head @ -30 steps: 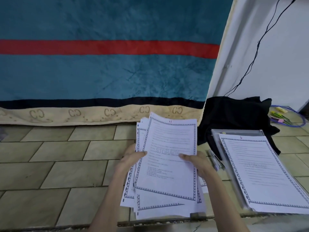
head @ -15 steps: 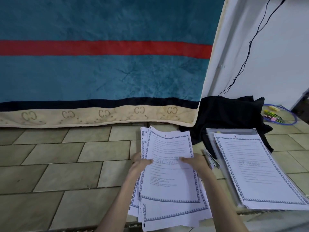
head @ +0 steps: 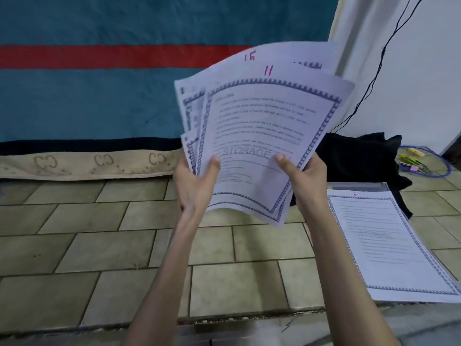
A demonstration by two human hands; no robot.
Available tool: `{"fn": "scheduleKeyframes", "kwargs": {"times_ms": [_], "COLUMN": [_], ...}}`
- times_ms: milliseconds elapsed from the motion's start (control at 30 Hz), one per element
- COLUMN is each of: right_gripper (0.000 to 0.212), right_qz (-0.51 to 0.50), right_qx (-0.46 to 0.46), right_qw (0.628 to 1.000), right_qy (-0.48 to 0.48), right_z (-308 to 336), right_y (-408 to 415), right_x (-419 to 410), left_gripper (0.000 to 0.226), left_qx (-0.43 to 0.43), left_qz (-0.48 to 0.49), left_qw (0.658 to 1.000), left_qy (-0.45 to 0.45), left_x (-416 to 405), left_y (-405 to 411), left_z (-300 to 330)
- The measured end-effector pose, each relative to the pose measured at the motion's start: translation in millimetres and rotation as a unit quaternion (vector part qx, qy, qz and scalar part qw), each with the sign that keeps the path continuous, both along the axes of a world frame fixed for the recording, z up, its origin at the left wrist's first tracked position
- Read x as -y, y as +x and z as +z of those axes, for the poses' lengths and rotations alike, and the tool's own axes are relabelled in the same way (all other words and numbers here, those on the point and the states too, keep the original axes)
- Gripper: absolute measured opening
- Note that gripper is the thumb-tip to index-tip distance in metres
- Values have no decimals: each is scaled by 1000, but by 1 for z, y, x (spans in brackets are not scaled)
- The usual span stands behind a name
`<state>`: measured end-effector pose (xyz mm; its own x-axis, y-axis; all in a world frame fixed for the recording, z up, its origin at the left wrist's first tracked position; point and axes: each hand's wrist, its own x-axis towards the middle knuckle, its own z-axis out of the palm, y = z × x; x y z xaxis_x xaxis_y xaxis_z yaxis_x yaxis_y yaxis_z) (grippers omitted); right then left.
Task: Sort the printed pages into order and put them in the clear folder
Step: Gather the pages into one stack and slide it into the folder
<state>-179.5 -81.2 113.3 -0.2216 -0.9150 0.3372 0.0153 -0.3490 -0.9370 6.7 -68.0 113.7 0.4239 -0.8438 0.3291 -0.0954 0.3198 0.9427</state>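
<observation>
I hold a fanned stack of printed pages [head: 262,126] up in the air with both hands. The front sheet has a blue patterned border, the word STORAGE and a pink handwritten 11; a sheet behind it shows 15. My left hand [head: 194,186] grips the stack's lower left edge, thumb on the front. My right hand [head: 303,176] grips the lower right edge. On the floor at the right lies the clear folder [head: 359,186], with a page marked 6 [head: 389,245] on top of it.
The floor [head: 99,245] is of beige tiles. A teal blanket with a red stripe [head: 99,96] hangs behind. A black cloth [head: 359,156] lies beyond the folder, with a blue cord and small coloured items [head: 421,163] at the far right. A black cable [head: 374,78] runs down the white wall.
Both hands have lifted the stack of pages off the floor and raised it, tilted, in front of the blanket. The page on the folder has not moved.
</observation>
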Motion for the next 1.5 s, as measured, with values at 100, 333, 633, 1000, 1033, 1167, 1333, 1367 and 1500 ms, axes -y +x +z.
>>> {"fn": "scheduleKeyframes", "kwargs": {"times_ms": [100, 333, 633, 1000, 1033, 1167, 1333, 1367, 1500], "right_gripper": [48, 47, 25, 28, 31, 32, 31, 31, 30], "right_qz": [34, 36, 32, 81, 84, 81, 78, 72, 58], "right_qx": [-128, -230, -112, -10, -17, -17, -5, -2, 6], "right_qw": [987, 963, 991, 986, 985, 984, 985, 985, 985], "right_qy": [94, 138, 69, 143, 149, 156, 153, 154, 162], "right_z": [-33, -63, -67, -91, -93, -94, -97, -98, -100], "right_y": [-10, -9, 11, 16, 16, 19, 22, 22, 19], "right_x": [3, 5, -3, -16, -18, -17, -19, -19, -17], "left_gripper": [42, 56, 18, 18, 22, 14, 11, 12, 15], "left_qx": [2, 58, 2, -14, -10, -5, -8, -8, -3], "left_qz": [-21, -31, -56, -113, -114, -94, -94, -98, -102], "left_qw": [998, 994, 993, 971, 966, 966, 967, 966, 966], "left_qy": [56, 90, 102, 211, 232, 240, 239, 238, 238], "left_x": [-1, 9, 6, 1, -1, -4, -2, -1, 1], "left_y": [15, 31, 24, 40, 39, 33, 30, 31, 33], "left_z": [-35, -63, -63, -86, -91, -103, -108, -108, -112]}}
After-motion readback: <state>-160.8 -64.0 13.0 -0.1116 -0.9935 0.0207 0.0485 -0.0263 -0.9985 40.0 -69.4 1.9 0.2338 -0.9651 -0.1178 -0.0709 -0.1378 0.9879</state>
